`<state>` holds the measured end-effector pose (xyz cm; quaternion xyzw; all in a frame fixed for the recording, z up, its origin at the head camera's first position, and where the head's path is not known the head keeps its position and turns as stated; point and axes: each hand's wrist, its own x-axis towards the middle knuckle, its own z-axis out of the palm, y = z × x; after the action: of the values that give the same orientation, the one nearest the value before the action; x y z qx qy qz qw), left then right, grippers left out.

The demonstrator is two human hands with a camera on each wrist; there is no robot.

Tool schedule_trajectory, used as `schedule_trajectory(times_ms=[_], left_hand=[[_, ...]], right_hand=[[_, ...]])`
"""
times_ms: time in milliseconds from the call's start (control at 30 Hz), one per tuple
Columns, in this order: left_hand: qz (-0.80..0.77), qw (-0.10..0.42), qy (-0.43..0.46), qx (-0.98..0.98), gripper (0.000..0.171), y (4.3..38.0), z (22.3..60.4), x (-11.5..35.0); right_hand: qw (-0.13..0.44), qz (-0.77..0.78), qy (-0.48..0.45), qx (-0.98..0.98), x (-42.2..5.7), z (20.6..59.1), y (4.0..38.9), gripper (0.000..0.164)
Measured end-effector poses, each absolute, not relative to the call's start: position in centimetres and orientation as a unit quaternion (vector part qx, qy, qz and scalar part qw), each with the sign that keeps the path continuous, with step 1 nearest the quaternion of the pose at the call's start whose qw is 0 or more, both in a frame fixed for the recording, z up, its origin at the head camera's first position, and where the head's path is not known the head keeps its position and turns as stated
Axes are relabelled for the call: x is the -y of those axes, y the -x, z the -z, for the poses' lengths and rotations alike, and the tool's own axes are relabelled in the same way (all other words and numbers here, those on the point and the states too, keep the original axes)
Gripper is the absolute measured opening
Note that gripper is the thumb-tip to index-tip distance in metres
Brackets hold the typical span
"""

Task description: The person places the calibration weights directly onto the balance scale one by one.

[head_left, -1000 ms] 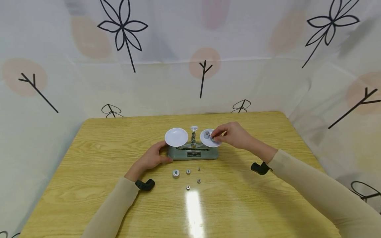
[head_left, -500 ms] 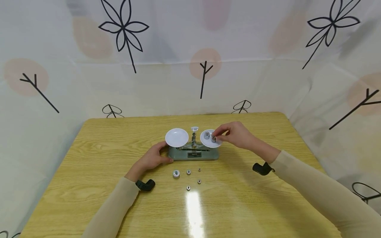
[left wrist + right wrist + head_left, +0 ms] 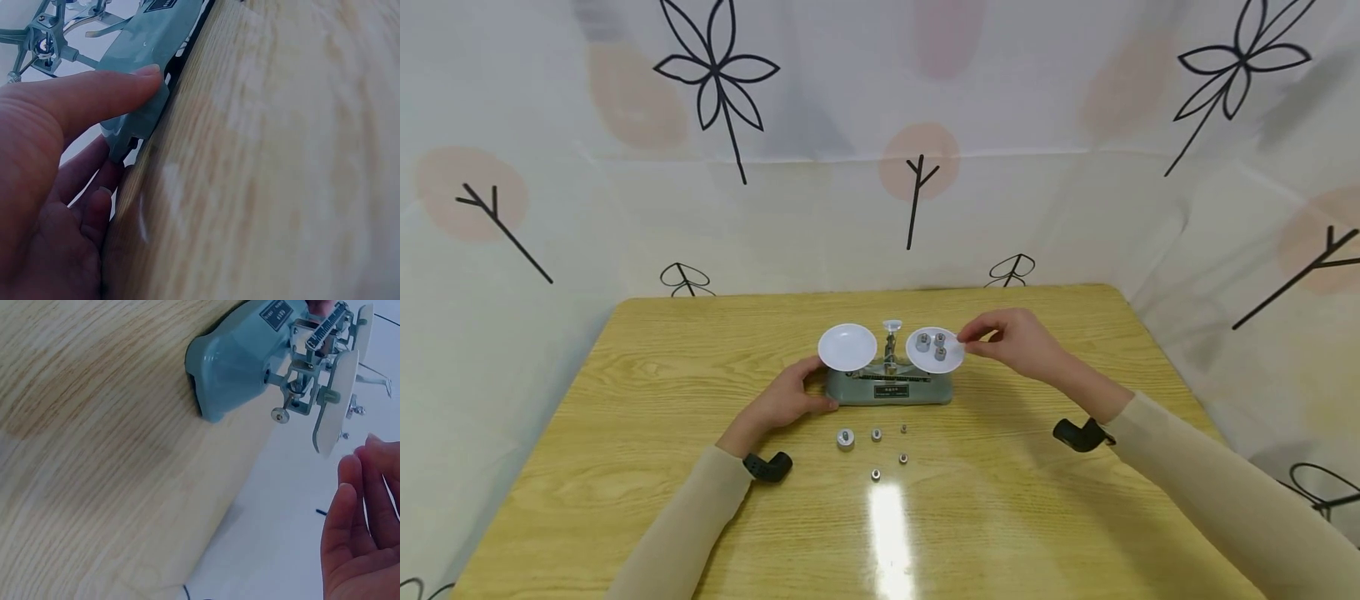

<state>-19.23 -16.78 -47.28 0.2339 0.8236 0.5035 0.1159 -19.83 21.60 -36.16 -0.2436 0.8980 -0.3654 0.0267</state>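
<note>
A green two-pan balance scale stands on the table, its dark label facing me. My left hand grips the left end of its base; in the left wrist view the thumb lies along the front and the fingers reach behind. Three metal weights stand on the right white pan. Just off that pan's right rim, my right hand has thumb and fingertips close together with nothing between them. The left white pan bears nothing.
On the table in front of the scale stand several more weights, the biggest at the left and smaller ones nearer me and to the right. A patterned cloth hangs behind the table.
My right hand has let go of a weight on the right pan and drawn back rightward past the rim. Three weights now show there. My left hand keeps its grip on the base.
</note>
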Motion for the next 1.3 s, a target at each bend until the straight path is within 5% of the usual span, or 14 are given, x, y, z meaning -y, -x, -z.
schedule_trajectory(times_ms=[1300], left_hand=[[-0.502, 0.125, -0.226, -0.825, 0.072, 19.3, 46.8, 16.7]], right_hand=[[0.085, 0.499, 0.167, -0.846, -21.6, 42.5, 15.1, 0.014]])
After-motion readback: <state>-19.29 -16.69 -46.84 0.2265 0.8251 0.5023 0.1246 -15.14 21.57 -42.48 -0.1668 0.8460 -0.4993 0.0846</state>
